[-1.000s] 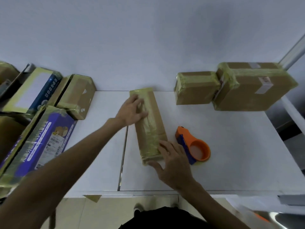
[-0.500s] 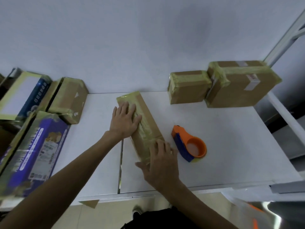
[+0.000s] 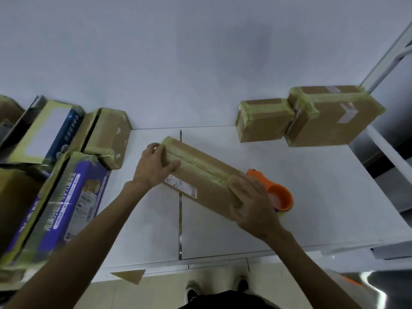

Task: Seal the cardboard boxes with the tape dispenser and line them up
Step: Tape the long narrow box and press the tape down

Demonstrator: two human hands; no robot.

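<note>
White table -- long box lies diagonally at centre, tape along its top seam. Two sealed boxes touch at 1 o'clock. Left hand grips the long box's 10 o'clock end; right hand lays spread fingers over its 4 o'clock end -- orange tape dispenser just beyond, at 3 o'clock

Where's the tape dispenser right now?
Head view, right of centre: the dispenser lies on the table, partly hidden behind the right hand, by the right end of the box.
</note>
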